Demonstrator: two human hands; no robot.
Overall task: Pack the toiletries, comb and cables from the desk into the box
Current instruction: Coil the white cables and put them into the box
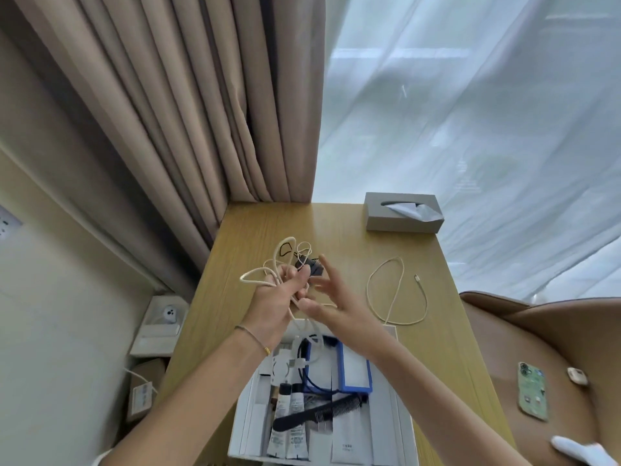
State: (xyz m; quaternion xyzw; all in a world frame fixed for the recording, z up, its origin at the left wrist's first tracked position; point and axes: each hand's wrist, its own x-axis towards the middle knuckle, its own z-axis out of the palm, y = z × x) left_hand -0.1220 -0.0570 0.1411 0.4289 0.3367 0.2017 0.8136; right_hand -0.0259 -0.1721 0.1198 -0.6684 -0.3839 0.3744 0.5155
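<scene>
Over the desk, my left hand (280, 290) grips a looped cream cable (258, 274) whose tail hangs down toward the box. My right hand (331, 297) is just to its right, fingers spread, its thumb and fingertips touching the cable strand. A black plug and thin black cord (314, 265) lie behind the hands. Another cream cable (396, 294) lies in a loop on the desk to the right. The open white box (250, 422) near the front edge holds a black comb (319, 413), two toiletry tubes (289, 428), a blue cable (311, 378) and white sachets.
A grey tissue box (401, 211) stands at the desk's far right corner. Curtains hang behind the wooden desk (447, 331). A brown chair (544, 348) to the right carries a phone (532, 390) and a small earbud case (577, 375). A shelf with a white gadget (166, 314) sits on the left.
</scene>
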